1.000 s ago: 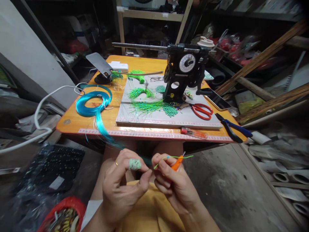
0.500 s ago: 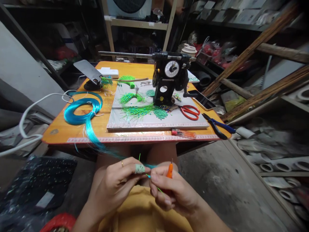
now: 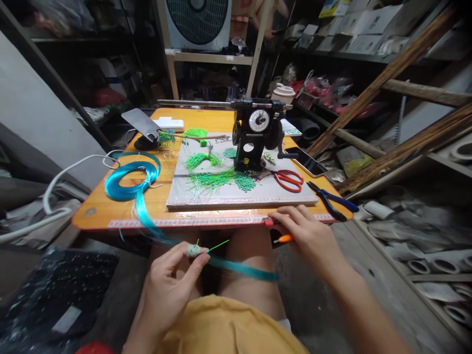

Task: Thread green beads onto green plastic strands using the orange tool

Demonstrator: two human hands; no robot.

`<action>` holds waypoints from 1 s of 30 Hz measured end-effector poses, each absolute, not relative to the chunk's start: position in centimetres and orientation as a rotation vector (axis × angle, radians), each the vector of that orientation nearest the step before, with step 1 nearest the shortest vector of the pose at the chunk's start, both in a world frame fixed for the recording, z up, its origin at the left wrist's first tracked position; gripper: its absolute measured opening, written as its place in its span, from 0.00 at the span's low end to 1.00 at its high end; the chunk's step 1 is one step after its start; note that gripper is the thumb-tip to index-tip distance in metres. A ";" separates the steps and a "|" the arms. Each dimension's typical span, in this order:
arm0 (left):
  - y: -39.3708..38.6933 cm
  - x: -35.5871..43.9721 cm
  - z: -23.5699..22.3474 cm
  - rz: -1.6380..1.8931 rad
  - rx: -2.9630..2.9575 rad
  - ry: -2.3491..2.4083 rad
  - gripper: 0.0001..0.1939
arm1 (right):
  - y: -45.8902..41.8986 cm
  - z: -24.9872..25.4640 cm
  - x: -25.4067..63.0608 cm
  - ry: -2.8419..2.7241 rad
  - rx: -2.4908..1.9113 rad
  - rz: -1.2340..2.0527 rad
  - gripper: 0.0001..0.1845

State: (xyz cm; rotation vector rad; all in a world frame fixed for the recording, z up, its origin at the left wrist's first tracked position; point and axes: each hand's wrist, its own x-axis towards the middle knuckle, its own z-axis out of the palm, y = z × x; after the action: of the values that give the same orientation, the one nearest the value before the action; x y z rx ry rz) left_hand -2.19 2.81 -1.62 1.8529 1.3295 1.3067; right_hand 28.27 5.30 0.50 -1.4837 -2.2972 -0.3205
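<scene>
Pinched between the thumb and fingertips of my left hand is a thin green strand with a small blue bit at the fingertips. A pale green wrap covers one finger. My right hand is at the table's front edge, its fingers closed over a red lighter, mostly hidden beneath them. An orange-handled tool with a thin tip also sticks out from this hand. A band of teal fibres lies across my lap, running from a coil on the table.
On a white board are green strand bundles, teal beads and red-handled scissors. A black hand-cranked winder with a long rod stands behind. Pliers and a phone lie right. Another person's arm shows at the back.
My right hand has left the strand and moved up and right onto the lighter, still carrying the orange-handled tool. My left hand keeps the strand, slightly further left. The view has tilted up.
</scene>
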 end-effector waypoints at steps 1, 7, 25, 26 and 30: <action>2.8 -2.1 -1.6 1.311 1.849 1.336 0.03 | 4.6 0.5 27.9 -2.265 -1.436 -0.258 0.12; 2.6 -1.5 -1.2 1.339 1.974 1.273 0.05 | 0.2 -1.5 22.2 -1.353 -1.212 1.211 0.15; 1.9 -1.5 -0.9 1.228 2.261 1.082 0.11 | 0.4 -2.5 16.4 -0.331 -0.887 1.908 0.31; 1.9 -1.5 -0.9 1.223 2.260 1.079 0.11 | 0.4 -2.3 16.4 -0.345 -0.897 1.909 0.31; 1.9 -1.5 -1.0 1.213 2.252 1.076 0.11 | 0.3 -2.0 16.3 -0.402 -0.929 1.911 0.32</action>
State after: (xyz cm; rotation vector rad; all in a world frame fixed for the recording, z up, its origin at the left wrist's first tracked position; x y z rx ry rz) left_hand -1.55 1.93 -1.03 2.2522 1.0755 1.2135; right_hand 16.33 0.29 -2.00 -0.9293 -0.4017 1.9107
